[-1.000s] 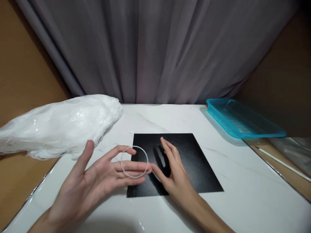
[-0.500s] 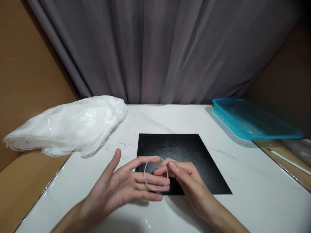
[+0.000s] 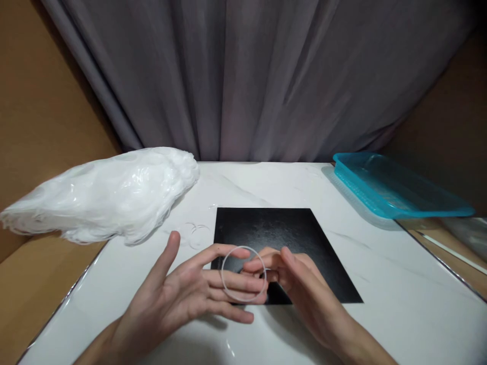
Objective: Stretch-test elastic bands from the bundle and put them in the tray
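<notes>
A thin clear plastic ring (image 3: 244, 247) with a whitish edge stands in front of the fingers of both my hands. My left hand (image 3: 190, 291) is open, palm toward me, thumb raised and fingers spread behind the ring. At the ring's right side, my right hand (image 3: 299, 284) has its fingers curled, with the index fingertip behind the edge. A small pale bit runs from that edge toward the right thumb and index finger, which seem to pinch it; the exact contact is hard to see. Beneath the hands lies a black square mat (image 3: 281, 233).
A large heap of clear, white-looking thin plastic pieces (image 3: 110, 192) sits at the left. Several similar rings (image 3: 198, 230) lie by the mat's left edge. A blue plastic tray (image 3: 395, 187) stands at the right of the white marbled table (image 3: 243, 182); a grey curtain (image 3: 243, 81) hangs behind.
The ring shows slightly larger and a touch lower. My right thumb has shifted rightward, away from the ring's edge. My left thumb has moved a little to the left.
</notes>
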A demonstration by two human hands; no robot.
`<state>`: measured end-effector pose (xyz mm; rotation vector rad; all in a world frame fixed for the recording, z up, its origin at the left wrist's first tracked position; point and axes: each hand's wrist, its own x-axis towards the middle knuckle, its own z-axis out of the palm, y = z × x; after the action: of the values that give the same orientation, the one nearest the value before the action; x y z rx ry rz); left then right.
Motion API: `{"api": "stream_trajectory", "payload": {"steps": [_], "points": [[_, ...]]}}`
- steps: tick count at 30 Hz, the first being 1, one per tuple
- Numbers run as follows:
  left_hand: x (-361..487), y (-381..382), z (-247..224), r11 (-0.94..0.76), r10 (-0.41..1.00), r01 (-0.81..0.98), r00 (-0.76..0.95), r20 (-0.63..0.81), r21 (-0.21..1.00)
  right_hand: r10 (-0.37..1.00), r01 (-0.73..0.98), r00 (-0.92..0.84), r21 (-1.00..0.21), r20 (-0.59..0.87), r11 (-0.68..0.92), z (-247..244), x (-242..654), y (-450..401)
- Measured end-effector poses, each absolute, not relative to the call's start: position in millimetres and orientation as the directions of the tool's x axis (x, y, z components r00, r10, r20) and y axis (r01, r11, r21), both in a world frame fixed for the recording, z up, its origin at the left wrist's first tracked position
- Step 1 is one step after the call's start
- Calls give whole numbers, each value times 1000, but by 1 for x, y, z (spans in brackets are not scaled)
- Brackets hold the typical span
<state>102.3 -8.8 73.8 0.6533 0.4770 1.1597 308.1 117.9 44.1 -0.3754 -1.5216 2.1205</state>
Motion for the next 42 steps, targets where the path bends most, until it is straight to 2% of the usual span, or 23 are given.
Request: {"api": "stream_trajectory", "payload": {"steps": [27, 42], "points": [[104, -8, 77, 272, 935, -632, 351, -45, 726, 512, -327, -845, -907, 153, -267, 46, 311, 120], [105, -8, 76, 268, 936, -650, 351, -31, 712, 508, -304, -852, -909, 126, -284, 46, 312, 120]]}}
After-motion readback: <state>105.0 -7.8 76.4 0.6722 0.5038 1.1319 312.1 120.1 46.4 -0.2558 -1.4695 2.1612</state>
